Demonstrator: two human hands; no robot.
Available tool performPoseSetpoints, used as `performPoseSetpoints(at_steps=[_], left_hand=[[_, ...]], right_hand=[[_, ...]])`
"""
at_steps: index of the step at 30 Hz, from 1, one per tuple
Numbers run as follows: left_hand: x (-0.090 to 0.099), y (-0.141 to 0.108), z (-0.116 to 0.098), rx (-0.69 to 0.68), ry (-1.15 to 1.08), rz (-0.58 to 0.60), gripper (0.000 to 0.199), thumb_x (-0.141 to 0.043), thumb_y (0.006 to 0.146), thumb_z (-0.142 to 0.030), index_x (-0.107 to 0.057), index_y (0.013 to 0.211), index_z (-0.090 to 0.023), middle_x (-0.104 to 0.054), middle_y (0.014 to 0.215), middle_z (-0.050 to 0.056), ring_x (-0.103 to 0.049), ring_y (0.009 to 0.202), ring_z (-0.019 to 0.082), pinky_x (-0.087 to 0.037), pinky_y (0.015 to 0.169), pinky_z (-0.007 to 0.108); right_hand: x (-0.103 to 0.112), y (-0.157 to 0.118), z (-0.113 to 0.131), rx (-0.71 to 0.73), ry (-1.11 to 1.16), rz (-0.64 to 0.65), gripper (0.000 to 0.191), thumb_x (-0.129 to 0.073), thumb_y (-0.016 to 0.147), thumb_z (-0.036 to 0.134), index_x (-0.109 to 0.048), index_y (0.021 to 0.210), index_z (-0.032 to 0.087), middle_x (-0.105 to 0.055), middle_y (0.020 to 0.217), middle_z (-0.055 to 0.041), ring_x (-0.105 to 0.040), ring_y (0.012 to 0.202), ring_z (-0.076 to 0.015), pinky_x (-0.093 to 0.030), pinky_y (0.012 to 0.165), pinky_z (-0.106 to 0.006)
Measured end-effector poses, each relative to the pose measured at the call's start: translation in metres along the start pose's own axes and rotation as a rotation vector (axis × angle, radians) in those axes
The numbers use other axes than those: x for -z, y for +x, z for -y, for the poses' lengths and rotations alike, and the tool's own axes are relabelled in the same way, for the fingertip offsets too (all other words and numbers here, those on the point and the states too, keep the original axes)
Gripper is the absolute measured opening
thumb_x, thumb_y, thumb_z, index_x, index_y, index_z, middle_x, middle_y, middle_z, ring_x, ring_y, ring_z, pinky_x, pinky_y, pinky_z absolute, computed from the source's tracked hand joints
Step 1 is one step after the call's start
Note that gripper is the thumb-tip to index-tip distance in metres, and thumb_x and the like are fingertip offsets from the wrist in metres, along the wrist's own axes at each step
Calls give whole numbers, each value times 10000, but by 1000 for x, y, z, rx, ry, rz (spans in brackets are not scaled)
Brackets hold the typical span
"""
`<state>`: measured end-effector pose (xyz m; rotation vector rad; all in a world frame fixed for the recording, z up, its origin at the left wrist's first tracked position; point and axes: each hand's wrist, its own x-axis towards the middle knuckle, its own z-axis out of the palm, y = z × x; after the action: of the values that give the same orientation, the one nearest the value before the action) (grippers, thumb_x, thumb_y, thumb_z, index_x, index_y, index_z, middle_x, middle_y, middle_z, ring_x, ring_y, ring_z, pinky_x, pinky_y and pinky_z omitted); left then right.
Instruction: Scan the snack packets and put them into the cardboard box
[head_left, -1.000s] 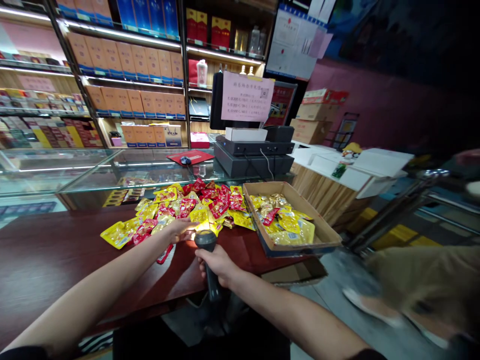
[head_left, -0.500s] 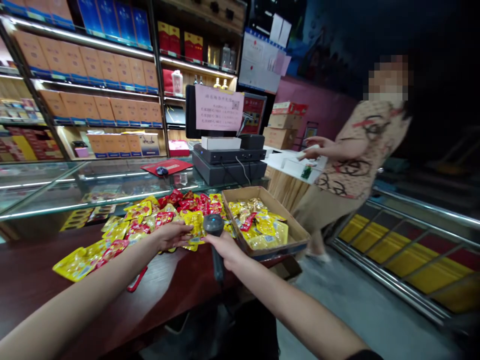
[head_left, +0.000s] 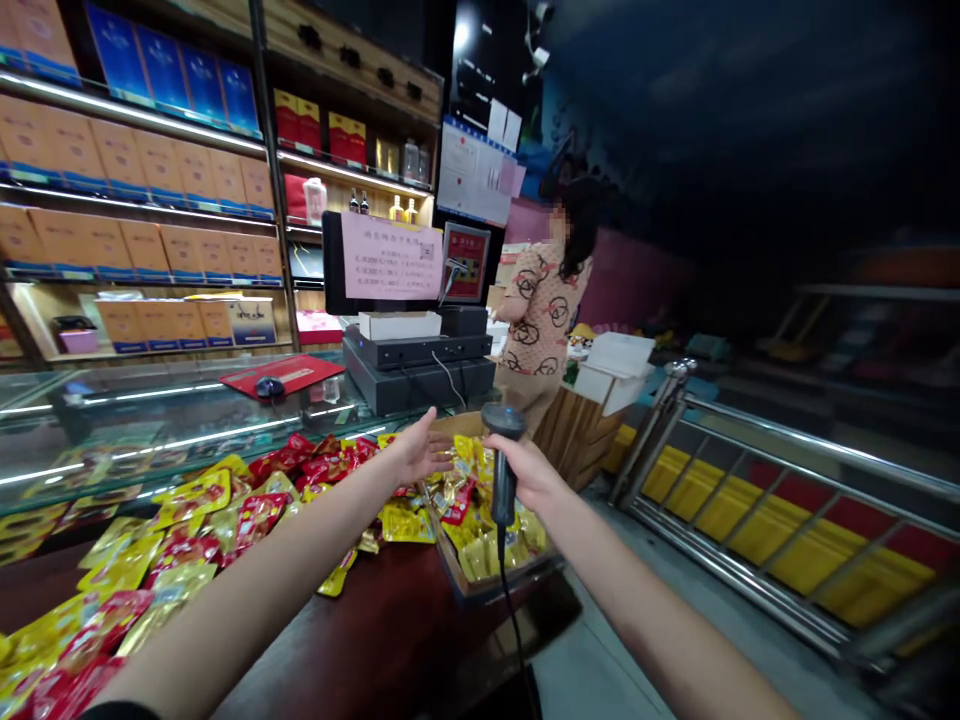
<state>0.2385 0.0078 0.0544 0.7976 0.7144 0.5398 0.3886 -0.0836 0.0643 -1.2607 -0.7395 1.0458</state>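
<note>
Wooden shelving [head_left: 276, 205] with bright light strips [head_left: 352, 172] behind a glass counter [head_left: 172, 392]; pink wall [head_left: 628, 265], metal railing [head_left: 780, 432], grey floor [head_left: 720, 588].

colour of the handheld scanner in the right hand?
The scanner in the right hand is dark grey, nearly black; best seen in the head view.

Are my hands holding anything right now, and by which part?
Your right hand holds a dark handheld scanner by its handle, just below the head. Your left hand is open, with nothing visible in it.
</note>
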Motion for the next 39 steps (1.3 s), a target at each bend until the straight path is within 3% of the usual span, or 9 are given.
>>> performPoseSetpoints(at_steps=[3, 6, 13, 17, 22, 26, 31, 35, 39], left_hand=[[10, 2, 2, 16, -6, -21, 749, -385, 819, -606, -328, 1340, -71, -318, 1417, 246, -440, 1226, 326, -493, 844, 381], [33, -14, 6, 30, -53, -55, 722, -375, 829, -597, -352, 1320, -69, -363, 1383, 248, -494, 1174, 316, -494, 840, 386], [118, -90, 3, -59, -111, -168, 631, -452, 808, -581, -487, 1166, -63, -542, 1183, 229, -601, 1001, 279, -492, 841, 379], [169, -139, 1, -115, -107, -318, 554, -455, 811, -577, -537, 1071, -96, -602, 1085, 178, -631, 903, 230, -515, 788, 344], [211, -181, 17, -145, -71, -473, 549, -449, 823, -563, -534, 1106, -100, -557, 1216, 171, -599, 1002, 230, -509, 790, 320], [227, -191, 40, -160, -63, -448, 575, -442, 833, -551, -517, 1172, -93, -508, 1296, 185, -519, 1149, 265, -454, 904, 359], [224, -187, 64, -246, -31, -425, 566, -481, 815, -552, -564, 1158, -109, -505, 1316, 170, -464, 1218, 255, -407, 976, 358], [216, -181, 75, -303, 82, -526, 546, -521, 786, -563, -601, 1138, -153, -522, 1310, 132, -459, 1221, 252, -429, 950, 364], [217, -178, 74, -312, 361, -548, 586, -544, 742, -599, -615, 1136, -170, -592, 1228, 92, -516, 1146, 264, -481, 846, 329]], right_hand=[[2, 2, 6, -13, 25, -78, 166, -661, 553, 168, -535, 659, 155, -499, 478, 54, -452, 429, -69, -360, 424, -192], [-13, -1, -1, -80, 29, 1, 147, -660, 568, 183, -552, 661, 150, -498, 477, 48, -444, 427, -74, -366, 429, -206], [-95, -18, -40, -239, 31, 242, 101, -653, 597, 159, -578, 665, 152, -557, 540, 22, -513, 499, -86, -450, 525, -210], [-144, -37, -67, -353, -5, 369, 82, -642, 610, 154, -583, 667, 144, -580, 558, 6, -528, 504, -94, -468, 532, -221], [-182, -58, -107, -444, -21, 459, 85, -638, 603, 135, -578, 663, 140, -548, 523, 24, -508, 472, -80, -475, 535, -216], [-192, -67, -136, -494, -38, 431, 98, -638, 596, 143, -585, 678, 132, -585, 579, 0, -548, 524, -96, -490, 570, -233], [-194, -72, -154, -451, -20, 336, 122, -667, 580, 186, -605, 674, 139, -560, 564, 26, -526, 527, -85, -475, 564, -217], [-196, -74, -162, -444, 6, 276, 155, -689, 550, 176, -623, 685, 139, -584, 600, 23, -534, 568, -88, -475, 593, -219], [-199, -70, -170, -466, 51, 242, 142, -674, 540, 157, -623, 671, 136, -605, 630, -1, -550, 599, -105, -471, 594, -226]])
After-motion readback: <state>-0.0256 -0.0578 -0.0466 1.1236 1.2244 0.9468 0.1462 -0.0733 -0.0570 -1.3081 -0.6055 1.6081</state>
